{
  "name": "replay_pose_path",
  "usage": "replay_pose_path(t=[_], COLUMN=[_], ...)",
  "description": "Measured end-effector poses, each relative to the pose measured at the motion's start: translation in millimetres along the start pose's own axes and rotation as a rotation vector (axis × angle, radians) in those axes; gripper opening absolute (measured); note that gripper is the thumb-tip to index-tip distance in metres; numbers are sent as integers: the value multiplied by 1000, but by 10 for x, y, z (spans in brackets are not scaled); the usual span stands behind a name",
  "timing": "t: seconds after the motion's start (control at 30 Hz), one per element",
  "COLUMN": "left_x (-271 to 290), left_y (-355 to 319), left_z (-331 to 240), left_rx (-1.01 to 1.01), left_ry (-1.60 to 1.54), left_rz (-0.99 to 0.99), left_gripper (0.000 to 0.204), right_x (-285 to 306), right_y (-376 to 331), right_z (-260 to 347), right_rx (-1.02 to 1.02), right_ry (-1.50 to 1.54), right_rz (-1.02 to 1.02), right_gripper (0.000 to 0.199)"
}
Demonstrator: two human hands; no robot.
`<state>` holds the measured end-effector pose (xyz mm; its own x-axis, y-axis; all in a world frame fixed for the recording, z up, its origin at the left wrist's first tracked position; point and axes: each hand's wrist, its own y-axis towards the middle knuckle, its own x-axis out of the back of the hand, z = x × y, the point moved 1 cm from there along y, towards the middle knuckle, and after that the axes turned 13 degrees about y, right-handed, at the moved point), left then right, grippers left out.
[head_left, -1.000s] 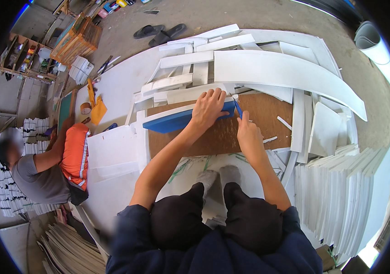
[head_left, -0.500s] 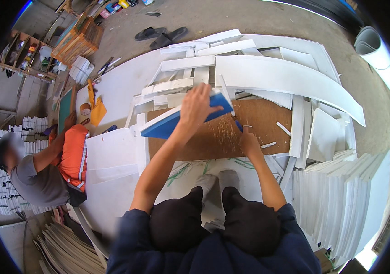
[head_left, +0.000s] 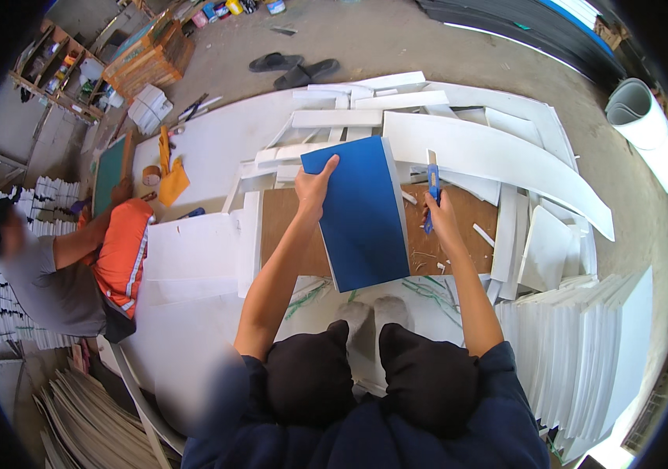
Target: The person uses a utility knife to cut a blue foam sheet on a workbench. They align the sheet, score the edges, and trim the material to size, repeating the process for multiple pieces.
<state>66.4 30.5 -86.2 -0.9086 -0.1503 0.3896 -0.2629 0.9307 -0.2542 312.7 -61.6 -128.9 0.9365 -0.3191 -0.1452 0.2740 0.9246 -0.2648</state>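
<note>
My left hand (head_left: 315, 190) grips a flat rectangular panel (head_left: 363, 215) by its left edge, thumb over the front. Its blue face is turned up toward me, and white shows along its right edge. To the right, my right hand (head_left: 442, 213) is wrapped round a blue utility knife (head_left: 433, 181), its blade pointing away from me and apart from the panel. Beneath both hands lies a brown wooden board (head_left: 453, 223) scattered with white shavings and strips. The panel covers the middle of that board.
White offcut strips (head_left: 336, 118) and a long curved white sheet (head_left: 498, 160) lie beyond the board. A stack of white sheets (head_left: 568, 352) stands at right. On the left sits a co-worker (head_left: 52, 266), near orange cloth (head_left: 123, 242) and a tape roll (head_left: 151, 175).
The panel has turned from a steep tilt to show its broad blue face and come closer to me. My right hand has raised the knife, its blade now away from the panel.
</note>
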Motion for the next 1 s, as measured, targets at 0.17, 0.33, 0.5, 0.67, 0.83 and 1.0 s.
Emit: replay_pose_path(t=[0.17,0.33,0.5,0.67,0.83,1.0], left_x=[-88,-50,322,363,256,232], left_y=[261,534,51,-519,-633,-656], left_z=[650,1163,1346,1581,1609,1650], left_rx=[104,183,-265,-236,-226,-270], left_ry=[84,664,494,381,439,507], left_rz=[-120,-394,-183,127,95,79], left_gripper=[61,74,66,63,67,71], right_x=[-18,-290,-388,-660,-659,-702], right_y=[175,136,139,140,144,130], right_z=[-592,-726,-692,-678,-765,-735], right_rx=[-20,-21,167,218,252,204], right_ry=[-97,-235,-405,-514,-624,-646], right_rz=[38,104,36,76,87,98], right_gripper=[21,20,20,21,27,29])
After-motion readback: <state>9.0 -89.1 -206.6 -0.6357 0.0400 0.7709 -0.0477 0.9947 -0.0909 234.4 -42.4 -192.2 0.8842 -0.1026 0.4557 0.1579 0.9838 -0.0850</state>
